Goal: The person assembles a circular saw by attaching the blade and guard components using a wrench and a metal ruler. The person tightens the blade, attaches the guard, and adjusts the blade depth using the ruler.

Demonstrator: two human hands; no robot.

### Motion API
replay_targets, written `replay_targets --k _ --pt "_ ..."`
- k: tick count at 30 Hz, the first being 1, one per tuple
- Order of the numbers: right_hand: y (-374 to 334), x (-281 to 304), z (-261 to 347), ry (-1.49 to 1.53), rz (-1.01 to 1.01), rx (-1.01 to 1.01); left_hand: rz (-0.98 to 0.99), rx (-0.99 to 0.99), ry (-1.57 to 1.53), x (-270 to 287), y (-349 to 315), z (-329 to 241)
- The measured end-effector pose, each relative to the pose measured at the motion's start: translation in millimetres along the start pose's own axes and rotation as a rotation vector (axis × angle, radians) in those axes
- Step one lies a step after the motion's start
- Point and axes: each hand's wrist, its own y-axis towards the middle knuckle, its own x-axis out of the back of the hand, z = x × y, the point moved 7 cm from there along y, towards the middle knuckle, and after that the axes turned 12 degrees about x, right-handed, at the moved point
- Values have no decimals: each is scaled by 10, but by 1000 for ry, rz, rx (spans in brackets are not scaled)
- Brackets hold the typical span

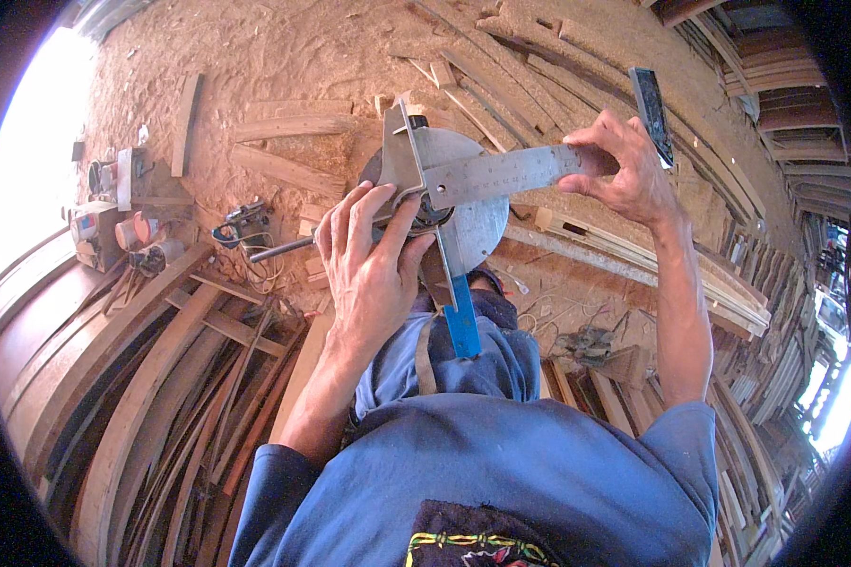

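Observation:
My left hand (364, 260) grips a handheld circular saw with a round silver blade (482, 222), held above my lap. The fingers lie over the saw's metal base plate (399, 156), with the thumb nearer the blade. A flat blue piece (462, 321) sticks out below it; what it belongs to I cannot tell. My right hand (624, 170) pinches a try square's steel ruler blade (501, 177) near its dark stock (649, 109). The ruler lies across the saw blade, its free end by the base plate. Part of the saw body is hidden by my left hand.
Sawdust covers the ground (284, 57), with loose boards (293, 170) ahead. Long timber pieces (161, 378) lie at my left, and a stack of strips (652, 269) at my right. Power tools (113, 231) and a tool with a cord (246, 227) sit at the left.

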Motion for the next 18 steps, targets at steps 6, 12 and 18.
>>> replay_targets --k 6,12,18 --pt "12 7 6 -30 -19 28 -25 -11 -14 -17 -1 17" --pt "13 -23 -8 4 -13 29 -50 -20 -35 -10 -9 39" --pt "27 3 4 -6 -26 31 -12 -41 -76 -18 -29 85"
